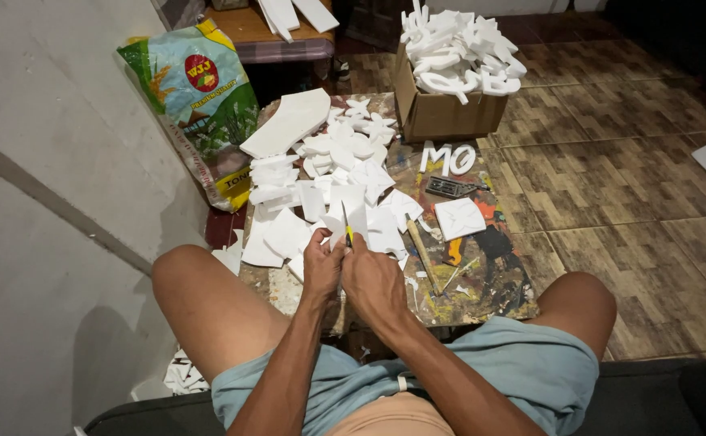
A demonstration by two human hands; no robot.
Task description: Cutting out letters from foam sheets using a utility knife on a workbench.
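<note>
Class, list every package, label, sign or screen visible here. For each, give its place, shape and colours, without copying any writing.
Printed sack: leaning on the grey wall, far left; tall plastic bag, green, white and yellow, with a round red emblem.
Cardboard box: on the tiled floor beyond the work board; brown, open-topped, heaped with white foam cut-outs.
Foam letters: two white cut-outs lying before the box.
Screens: none.

You see white foam pieces (333, 173) at the frame's centre, a paint-splattered multicolour board (482, 278), brown wood-patterned floor tiles (611, 169), and light-blue shorts (522, 363) at the bottom.
</note>
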